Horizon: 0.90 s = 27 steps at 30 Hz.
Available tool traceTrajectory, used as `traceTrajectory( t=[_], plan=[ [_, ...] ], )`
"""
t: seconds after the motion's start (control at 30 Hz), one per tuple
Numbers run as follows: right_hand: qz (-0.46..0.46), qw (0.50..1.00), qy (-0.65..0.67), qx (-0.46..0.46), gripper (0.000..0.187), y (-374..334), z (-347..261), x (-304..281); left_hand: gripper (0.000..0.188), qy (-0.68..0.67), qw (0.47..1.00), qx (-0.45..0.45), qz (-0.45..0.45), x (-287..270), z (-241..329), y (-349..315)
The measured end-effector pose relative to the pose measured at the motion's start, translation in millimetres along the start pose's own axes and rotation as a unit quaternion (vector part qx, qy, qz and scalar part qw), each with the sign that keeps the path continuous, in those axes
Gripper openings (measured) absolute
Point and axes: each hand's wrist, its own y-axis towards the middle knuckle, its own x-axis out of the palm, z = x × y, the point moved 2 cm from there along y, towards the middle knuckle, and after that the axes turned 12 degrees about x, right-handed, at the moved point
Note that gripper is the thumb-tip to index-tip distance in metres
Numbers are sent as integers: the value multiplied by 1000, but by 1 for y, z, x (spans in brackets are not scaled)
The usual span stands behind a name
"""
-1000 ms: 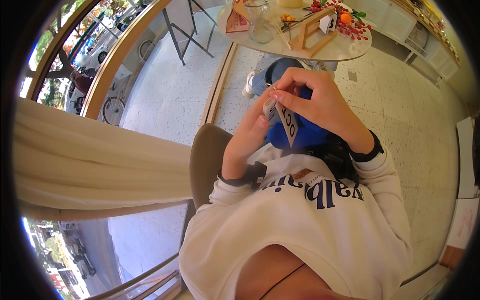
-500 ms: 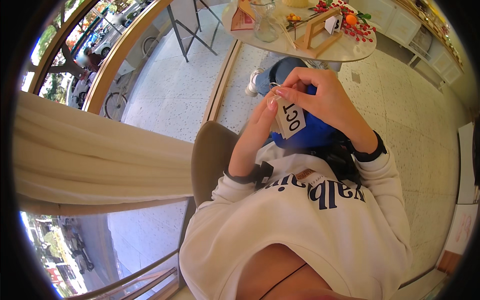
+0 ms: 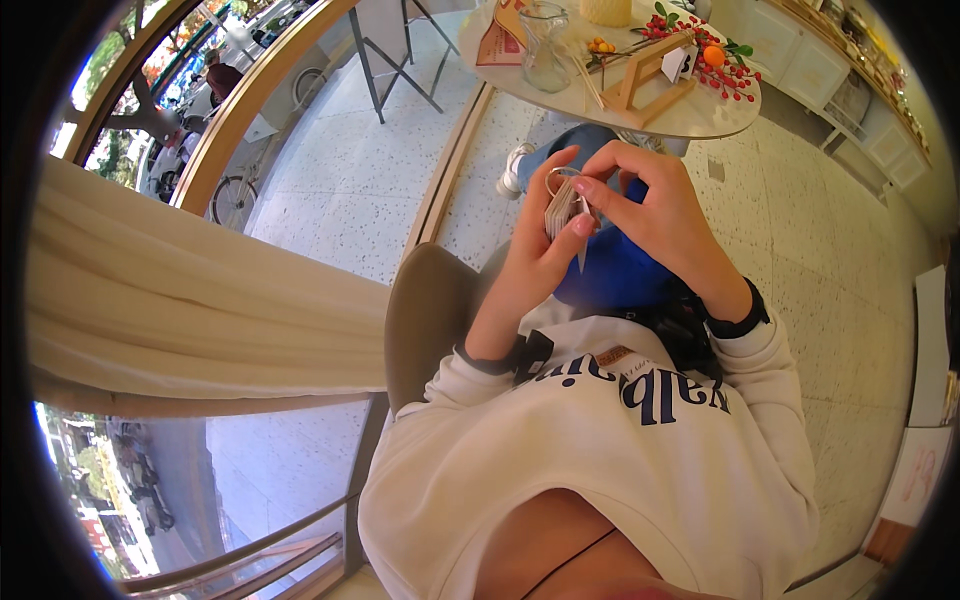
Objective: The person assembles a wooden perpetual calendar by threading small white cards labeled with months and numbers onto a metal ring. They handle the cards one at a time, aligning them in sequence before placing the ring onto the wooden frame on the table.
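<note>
Table: pale, rounded, bearing a wooden stand.
Our left hand: clamped on the white card stack.
Our right hand: close beside it, pinching near the binder ring.
Progress: cards hang on 1 ring; handling seems unfinished, and we cannot tell whether it's closed.

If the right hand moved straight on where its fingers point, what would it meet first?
The right hand would probably meet the ring-bound cards, which it seems to touch and the left hand holds, though exact depth is unclear.
</note>
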Motion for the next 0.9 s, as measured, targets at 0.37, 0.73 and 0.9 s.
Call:
traceTrajectory(
  t=[0.37,0.73,0.9],
  plan=[
    [-13,1000,24,-5,15,2,1,4,62,-3,1000,7,19,-1,-5,-2],
    [-112,986,105,67,10,-1,-1,3,66,15,999,-44,-5,-6,-6,-3],
    [-130,986,-64,80,21,7,-6,-13,74,137,982,-46,-125,-1,1,-5]
  ],
)
